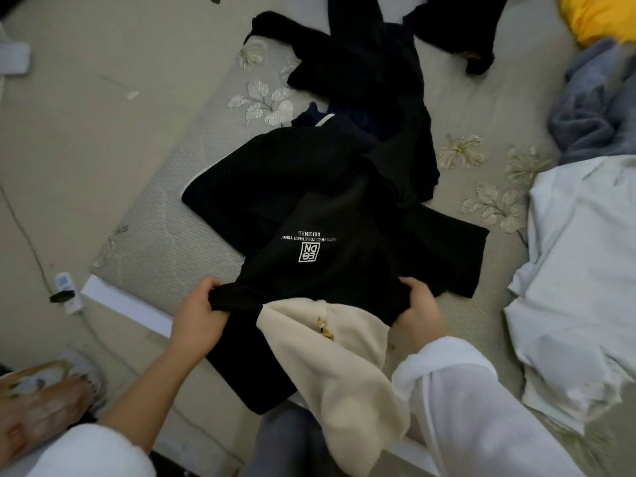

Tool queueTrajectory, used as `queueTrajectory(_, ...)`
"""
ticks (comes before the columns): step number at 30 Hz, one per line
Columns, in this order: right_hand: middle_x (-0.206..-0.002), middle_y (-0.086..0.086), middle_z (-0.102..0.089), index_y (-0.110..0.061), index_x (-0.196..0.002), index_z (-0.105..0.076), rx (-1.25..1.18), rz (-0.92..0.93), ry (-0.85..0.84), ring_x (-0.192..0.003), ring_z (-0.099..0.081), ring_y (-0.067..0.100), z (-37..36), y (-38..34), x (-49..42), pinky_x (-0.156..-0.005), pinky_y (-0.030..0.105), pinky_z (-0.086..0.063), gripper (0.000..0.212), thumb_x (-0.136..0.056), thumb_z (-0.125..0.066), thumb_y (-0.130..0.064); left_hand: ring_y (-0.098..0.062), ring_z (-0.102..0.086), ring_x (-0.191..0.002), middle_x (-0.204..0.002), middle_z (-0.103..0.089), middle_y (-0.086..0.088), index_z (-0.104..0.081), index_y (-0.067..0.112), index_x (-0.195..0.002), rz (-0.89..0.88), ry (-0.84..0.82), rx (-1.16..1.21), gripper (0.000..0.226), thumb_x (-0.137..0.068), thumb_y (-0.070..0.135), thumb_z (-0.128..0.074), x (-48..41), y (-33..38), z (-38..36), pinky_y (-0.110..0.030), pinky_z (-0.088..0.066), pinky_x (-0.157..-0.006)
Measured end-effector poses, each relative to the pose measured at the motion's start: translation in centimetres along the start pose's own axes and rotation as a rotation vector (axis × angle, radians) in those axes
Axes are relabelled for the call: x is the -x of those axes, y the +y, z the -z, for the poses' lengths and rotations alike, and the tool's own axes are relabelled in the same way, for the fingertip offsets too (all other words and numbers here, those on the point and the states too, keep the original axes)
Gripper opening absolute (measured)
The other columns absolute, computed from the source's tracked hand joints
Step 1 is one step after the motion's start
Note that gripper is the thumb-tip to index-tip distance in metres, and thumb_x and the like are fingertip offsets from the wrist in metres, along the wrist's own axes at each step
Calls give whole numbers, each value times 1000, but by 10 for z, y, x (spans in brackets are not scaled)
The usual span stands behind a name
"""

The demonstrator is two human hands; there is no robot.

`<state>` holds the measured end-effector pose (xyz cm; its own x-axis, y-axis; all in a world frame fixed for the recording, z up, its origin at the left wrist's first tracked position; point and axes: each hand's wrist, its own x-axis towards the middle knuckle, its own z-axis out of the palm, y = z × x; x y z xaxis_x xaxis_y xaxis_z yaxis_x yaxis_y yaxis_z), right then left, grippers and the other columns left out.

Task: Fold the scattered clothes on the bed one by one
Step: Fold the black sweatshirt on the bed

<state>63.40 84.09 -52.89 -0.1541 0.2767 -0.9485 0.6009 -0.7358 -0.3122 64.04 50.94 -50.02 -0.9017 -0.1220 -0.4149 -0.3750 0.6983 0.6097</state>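
A black garment with a white printed logo lies across the near edge of the bed. My left hand grips its bunched left edge, and my right hand grips its right edge. Under it, a cream fleece garment hangs over the bed's edge toward me. More black clothes lie in a heap behind it, reaching toward the far side of the bed.
A white garment is spread at the right, with a grey blanket and a yellow item behind it. On the floor at the left lie a power strip with a cable and a foot in a slipper.
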Motion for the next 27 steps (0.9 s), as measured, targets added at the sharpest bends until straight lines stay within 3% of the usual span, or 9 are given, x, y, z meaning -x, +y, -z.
queueTrajectory(5,-119,13,-61,-6,-129,-52,18,308,-93,-110,-59,27,10,-89,76,-92,41,-51,38,-92,-59,-13,-14,-62,-80,-85,-66,7,-58,33,-94,-83,33,126,22,-77,21,-51,9,49,42,-37,-47,-67)
queueTrajectory(7,-122,12,-59,-4,-127,-51,-6,397,-193,-113,-57,25,25,-117,118,-94,38,-49,32,-95,-54,-10,-13,-62,-83,-88,-67,8,-61,39,-95,-146,10,164,28,-74,24,-49,16,81,61,-35,-48,-70)
queueTrajectory(11,-106,12,-63,-1,-110,-57,-37,594,-285,-98,-62,22,65,-158,199,-74,28,-54,17,-94,-52,-2,3,-59,-70,-71,-67,10,-64,37,-76,-340,-11,225,29,-62,17,-49,33,149,104,-20,-45,-66)
queueTrajectory(13,-93,10,-61,2,-106,-57,-7,764,-185,-91,-62,25,76,-170,226,-60,25,-55,18,-88,-60,1,0,-56,-61,-65,-67,4,-66,32,-75,-397,-28,263,24,-60,16,-56,36,175,127,-23,-44,-63)
queueTrajectory(16,-104,4,-52,-12,-136,-41,4,1132,31,-86,-61,17,97,-183,273,-67,30,-54,64,-81,-70,0,3,-51,-52,-54,-61,11,-66,27,-69,-547,-63,318,21,-60,9,-65,48,225,165,-13,-41,-49)
queueTrajectory(19,-75,-6,-65,-13,-115,-67,86,1426,98,-64,-58,3,113,-193,315,-62,19,-49,36,-80,-62,-4,2,-53,-49,-53,-60,10,-61,16,-68,-680,-28,380,29,-72,-12,-66,54,275,194,-10,-40,-45)
queueTrajectory(21,-62,-19,-65,-19,-98,-72,129,1560,104,-58,-57,-4,125,-194,339,-57,10,-44,36,-72,-52,-6,-1,-61,-53,-59,-66,8,-64,13,-75,-729,-20,453,27,-77,-14,-63,57,301,206,-12,-46,-49)
queueTrajectory(24,-79,-19,-65,-24,-107,-67,336,1779,276,-71,-59,-10,142,-188,363,-68,-1,-40,45,-69,-56,-1,-7,-65,-59,-66,-70,5,-69,22,-77,-763,-46,480,32,-79,-9,-63,56,327,217,-23,-50,-55)
queueTrajectory(27,-84,-10,-63,-20,-101,-68,360,1898,495,-82,-54,-7,161,-196,379,-74,-6,-33,34,-71,-65,-3,-5,-62,-55,-59,-64,9,-67,26,-68,-866,-85,362,40,-78,-13,-61,52,347,226,-24,-48,-54)
